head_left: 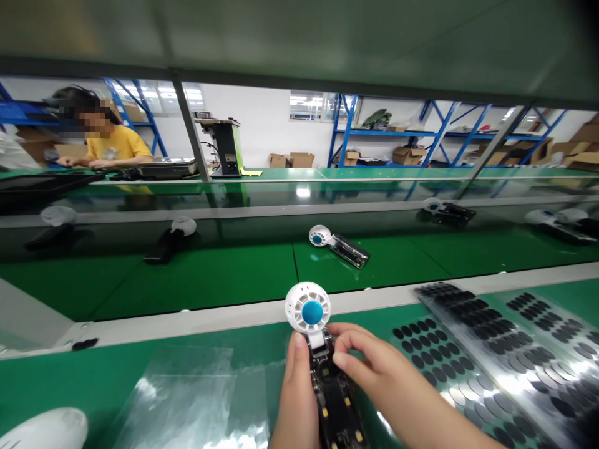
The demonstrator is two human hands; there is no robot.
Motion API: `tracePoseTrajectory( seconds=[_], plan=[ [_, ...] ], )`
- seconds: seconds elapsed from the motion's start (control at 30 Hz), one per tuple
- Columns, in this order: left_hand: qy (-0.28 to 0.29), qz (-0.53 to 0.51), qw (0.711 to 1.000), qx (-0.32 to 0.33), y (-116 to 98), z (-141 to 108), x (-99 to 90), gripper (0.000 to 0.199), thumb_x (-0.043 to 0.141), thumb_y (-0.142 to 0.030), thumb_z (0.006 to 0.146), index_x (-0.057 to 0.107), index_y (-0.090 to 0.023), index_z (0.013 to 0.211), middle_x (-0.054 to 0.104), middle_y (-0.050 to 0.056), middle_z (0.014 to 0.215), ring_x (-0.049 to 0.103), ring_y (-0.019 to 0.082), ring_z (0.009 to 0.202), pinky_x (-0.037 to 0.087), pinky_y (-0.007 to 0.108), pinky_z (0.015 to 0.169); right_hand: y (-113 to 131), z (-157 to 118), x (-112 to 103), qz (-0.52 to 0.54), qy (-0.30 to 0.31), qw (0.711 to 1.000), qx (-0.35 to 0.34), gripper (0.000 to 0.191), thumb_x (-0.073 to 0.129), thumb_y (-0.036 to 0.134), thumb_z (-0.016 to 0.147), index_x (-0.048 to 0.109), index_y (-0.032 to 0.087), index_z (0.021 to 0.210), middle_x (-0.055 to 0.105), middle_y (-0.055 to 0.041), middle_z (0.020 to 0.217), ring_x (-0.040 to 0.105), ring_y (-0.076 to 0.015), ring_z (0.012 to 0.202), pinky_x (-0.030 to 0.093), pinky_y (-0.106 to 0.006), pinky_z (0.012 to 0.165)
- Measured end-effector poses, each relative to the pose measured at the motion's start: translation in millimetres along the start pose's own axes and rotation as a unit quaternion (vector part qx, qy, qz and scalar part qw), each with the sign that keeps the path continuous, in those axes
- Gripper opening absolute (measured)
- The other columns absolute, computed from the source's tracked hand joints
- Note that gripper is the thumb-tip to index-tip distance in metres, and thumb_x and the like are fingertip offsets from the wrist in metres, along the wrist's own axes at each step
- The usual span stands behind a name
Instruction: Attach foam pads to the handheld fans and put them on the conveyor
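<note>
Upright in front of me is a handheld device [327, 393] with a round, white vented head, a blue disc at its centre and a black body showing yellow-and-white components. My left hand [299, 386] is closed along the left side of the body, thumb just below the head. From the right, my right hand [362, 352] grips the upper body near the white neck, thumb and index finger bent together. Whether a small part sits between those fingertips is hidden. Clear plastic film [187, 399] lies left of my hands, and sheets of round black stickers [433, 349] lie to the right.
Beyond the pale ledge [224, 312], a similar device [344, 246] rests on the green line, with several others to both sides. A white rounded part [47, 430] sits lower left. A shelf [299, 43] hangs overhead. Across the line, a person in a yellow shirt [116, 146] works.
</note>
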State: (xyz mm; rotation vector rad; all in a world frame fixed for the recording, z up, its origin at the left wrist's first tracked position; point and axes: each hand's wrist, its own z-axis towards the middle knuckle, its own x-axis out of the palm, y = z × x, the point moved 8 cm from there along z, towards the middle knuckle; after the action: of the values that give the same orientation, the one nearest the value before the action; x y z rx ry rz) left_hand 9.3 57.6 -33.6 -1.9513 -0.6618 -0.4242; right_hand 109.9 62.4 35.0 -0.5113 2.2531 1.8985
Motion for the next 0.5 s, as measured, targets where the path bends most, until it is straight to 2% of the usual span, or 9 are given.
tracePoseTrajectory(
  seconds=[0.13,0.2,0.27,0.33,0.4,0.5],
  plan=[
    [0.033,0.023,0.998,-0.057,7.4,-2.6,5.2,0.057,0.045,-0.063,0.071,0.057,-0.016,0.101,0.064,0.004,0.065,0.060,0.021,0.063,0.041,0.031,0.057,-3.4,-4.3,-3.7,0.157,0.038,0.986,0.049,0.024,0.050,0.039,0.078,0.049,0.019,0.066,0.058,-0.0070,0.109,0.058,-0.0215,0.091,0.044,-0.036,0.082],
    [0.054,0.031,0.996,-0.065,9.0,-2.7,7.4,0.060,0.043,-0.066,0.070,0.055,-0.016,0.100,0.061,0.003,0.058,0.059,0.020,0.057,0.039,0.029,0.051,-4.0,-6.4,-5.6,0.204,0.042,0.976,0.056,0.027,0.054,0.043,0.076,0.049,0.019,0.065,0.056,-0.0067,0.111,0.059,-0.0196,0.086,0.045,-0.036,0.082],
    [0.076,0.035,0.994,-0.075,11.2,-1.8,9.3,0.062,0.038,-0.068,0.070,0.053,-0.015,0.098,0.062,0.005,0.058,0.058,0.020,0.055,0.039,0.029,0.050,-9.2,-6.3,-8.3,0.244,0.022,0.968,0.058,0.026,0.057,0.043,0.076,0.050,0.019,0.068,0.055,-0.0056,0.113,0.058,-0.0207,0.094,0.045,-0.036,0.085],
    [0.097,0.034,0.991,-0.083,13.2,-0.7,11.3,0.063,0.035,-0.069,0.071,0.049,-0.014,0.100,0.062,0.005,0.058,0.058,0.019,0.052,0.040,0.029,0.051,-19.9,-3.5,-14.0,0.284,-0.034,0.957,0.043,0.022,0.056,0.043,0.077,0.050,0.022,0.081,0.054,-0.0046,0.114,0.053,-0.0224,0.105,0.044,-0.038,0.088],
    [0.093,0.052,0.993,-0.057,10.5,1.0,10.6,0.059,0.041,-0.063,0.072,0.042,-0.017,0.108,0.064,0.005,0.066,0.060,0.020,0.057,0.043,0.031,0.058,-34.5,0.1,-18.4,0.309,-0.095,0.946,0.015,0.030,0.053,0.046,0.079,0.043,0.028,0.101,0.050,-0.0048,0.118,0.051,-0.0221,0.109,0.044,-0.039,0.089],
    [0.032,0.194,0.979,0.052,-3.5,-1.4,7.1,0.068,0.061,-0.036,0.067,0.029,-0.019,0.124,0.063,0.011,0.098,0.060,0.024,0.087,0.041,0.035,0.078,-54.2,7.0,-14.8,0.275,-0.130,0.953,-0.017,0.051,0.050,0.049,0.079,0.027,0.031,0.121,0.044,-0.0073,0.125,0.052,-0.0203,0.108,0.044,-0.037,0.089]
  ],
)
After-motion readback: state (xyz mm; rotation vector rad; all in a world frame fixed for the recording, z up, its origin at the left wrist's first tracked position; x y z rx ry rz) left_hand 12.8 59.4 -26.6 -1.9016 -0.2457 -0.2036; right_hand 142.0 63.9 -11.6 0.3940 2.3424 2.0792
